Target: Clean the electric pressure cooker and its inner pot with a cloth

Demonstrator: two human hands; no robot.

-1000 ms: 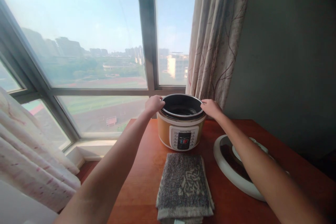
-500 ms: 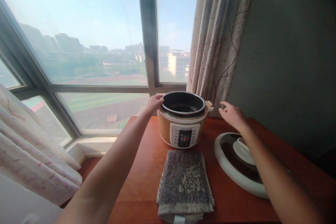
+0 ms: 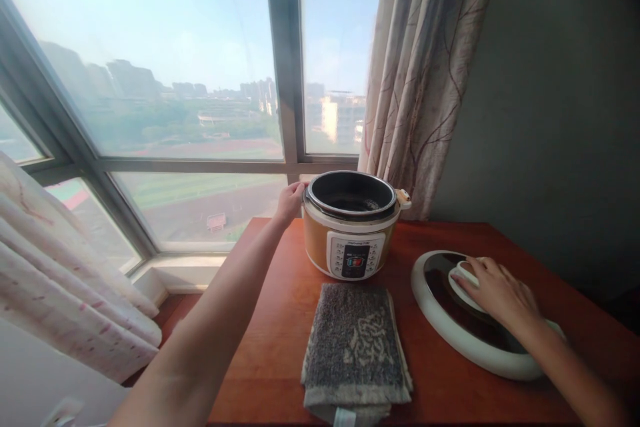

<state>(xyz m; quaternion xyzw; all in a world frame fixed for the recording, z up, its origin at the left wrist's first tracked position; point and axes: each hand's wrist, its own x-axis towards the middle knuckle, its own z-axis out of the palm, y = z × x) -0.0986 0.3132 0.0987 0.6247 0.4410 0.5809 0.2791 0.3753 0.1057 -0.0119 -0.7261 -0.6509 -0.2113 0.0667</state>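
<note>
Cooker and lid, in the head view, with clock directions taken from the middle of the cooker and 12 o'clock pointing away from the person. The cooker [image 3: 320, 243] stands upright on the table [image 3: 270, 347], its control panel [image 3: 356, 257] facing 6 o'clock and its top uncovered, so that the dark inner pot [image 3: 350, 182] is visible. At 9 o'clock the left hand [image 3: 291, 202] is closed, fingers curled against the cooker's side; it appears to grip a handle there, though the hand itself hides that part. The opposite handle [image 3: 403, 199], at 3 o'clock, is free. At 4 o'clock, apart from the cooker, the lid [image 3: 465, 320] lies knob up. The right hand [image 3: 500, 290] spans its knob [image 3: 469, 271], thumb on the near side and fingers over the far side; whether the grasp is firm cannot be told. A folded towel [image 3: 345, 333] lies at 6 o'clock, just beside the cooker's base.

Good practice, as judged from this arrangement: thumb and fingers should bear on the knob from opposite sides, with the palm centred above it, since an off-centre hold would probably let the broad lid tip. A steady, light left hand should keep the cooker from sliding.
</note>
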